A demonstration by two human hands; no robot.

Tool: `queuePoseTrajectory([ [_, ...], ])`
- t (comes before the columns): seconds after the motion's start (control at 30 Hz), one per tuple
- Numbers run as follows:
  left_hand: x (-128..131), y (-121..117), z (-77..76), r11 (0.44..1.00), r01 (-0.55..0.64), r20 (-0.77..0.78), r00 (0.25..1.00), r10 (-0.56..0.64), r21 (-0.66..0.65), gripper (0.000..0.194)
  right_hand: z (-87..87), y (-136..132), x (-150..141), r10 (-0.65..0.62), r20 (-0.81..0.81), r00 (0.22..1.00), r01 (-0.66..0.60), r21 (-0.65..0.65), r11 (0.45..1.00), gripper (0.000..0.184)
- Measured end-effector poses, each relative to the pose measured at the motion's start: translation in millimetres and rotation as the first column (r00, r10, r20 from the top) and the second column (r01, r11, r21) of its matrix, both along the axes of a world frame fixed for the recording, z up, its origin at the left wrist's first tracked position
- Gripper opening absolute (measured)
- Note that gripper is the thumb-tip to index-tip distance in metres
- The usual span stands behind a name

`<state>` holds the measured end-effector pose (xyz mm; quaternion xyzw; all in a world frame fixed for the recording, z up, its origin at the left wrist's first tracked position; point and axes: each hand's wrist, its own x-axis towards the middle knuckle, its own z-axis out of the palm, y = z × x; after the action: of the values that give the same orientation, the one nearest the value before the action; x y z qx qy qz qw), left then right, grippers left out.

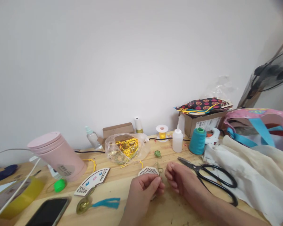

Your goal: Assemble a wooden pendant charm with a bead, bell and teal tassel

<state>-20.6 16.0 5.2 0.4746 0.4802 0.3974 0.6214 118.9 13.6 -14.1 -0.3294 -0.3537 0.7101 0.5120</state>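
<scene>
The left hand [142, 194] pinches something too small to tell against a wooden lattice piece [148, 171], while the right hand [179, 179] curls half-open and empty beside black-handled scissors [197, 168].

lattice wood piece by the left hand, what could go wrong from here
The thin wooden lattice ornament looks delicate, so a tight squeeze from the left hand might crack it. The black-handled scissors lie close beside the right hand with their blades exposed, so a careless move could nick it. The small green knotted ball sits loose on the wood and might get knocked away.
</scene>
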Motion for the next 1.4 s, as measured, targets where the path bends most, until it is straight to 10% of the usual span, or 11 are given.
queuePoseTrajectory([
  [0.23, -1.4, -0.1, -5.2, 0.999, -0.015, 0.032, 0.999, 0.016, -0.029, 0.022, 11.5, 4.9, 12.0, -0.238, 0.345, 0.908, 0.144, 0.278, 0.95, 0.04],
  [0.4, -3.9, 3.6, -13.4, 0.995, -0.087, 0.141, 0.986, 0.095, -0.057, 0.023, 24.0, 23.7, 36.8, -0.758, 0.408, 0.509, 0.426, 0.646, 0.633, 0.021],
  [0.57, -5.9, 5.7, -16.6, 0.994, -0.11, 0.093, 0.989, 0.112, -0.028, 0.023, 5.4, 61.7, 45.7, -0.745, 0.511, 0.429, 0.442, 0.6, 0.666, 0.065],
  [0.8, -6.9, 6.6, -15.3, 0.992, -0.123, 0.063, 0.991, 0.121, 0.036, 0.022, -8.7, 86.3, 39.7, -0.693, 0.554, 0.461, 0.369, 0.591, 0.718, 0.046],
  [0.97, -8.3, 6.0, -13.6, 0.994, -0.1, 0.088, 0.992, 0.096, 0.051, 0.021, 31.7, 48.7, 33.4, -0.729, 0.514, 0.452, 0.259, 0.706, 0.659, 0.044],
  [1.1, -7.5, 5.7, -11.8, 0.992, -0.119, 0.137, 0.984, 0.112, 0.039, 0.021, 59.9, 17.2, 38.1, -0.82, 0.484, 0.305, -0.292, 0.867, 0.404, 0.043],
  [1.2, -7.4, 4.9, -10.9, 0.991, -0.132, 0.141, 0.982, 0.128, 0.024, 0.021, 58.4, 13.0, 46.3, -0.873, 0.457, 0.172, -0.569, 0.769, 0.29, 0.038],
  [1.4, -7.2, 2.6, -7.1, 0.994, -0.109, 0.134, 0.985, 0.107, 0.013, 0.02, 45.8, 21.9, 53.2, -0.94, 0.335, 0.069, -0.606, 0.762, 0.228, 0.037],
])
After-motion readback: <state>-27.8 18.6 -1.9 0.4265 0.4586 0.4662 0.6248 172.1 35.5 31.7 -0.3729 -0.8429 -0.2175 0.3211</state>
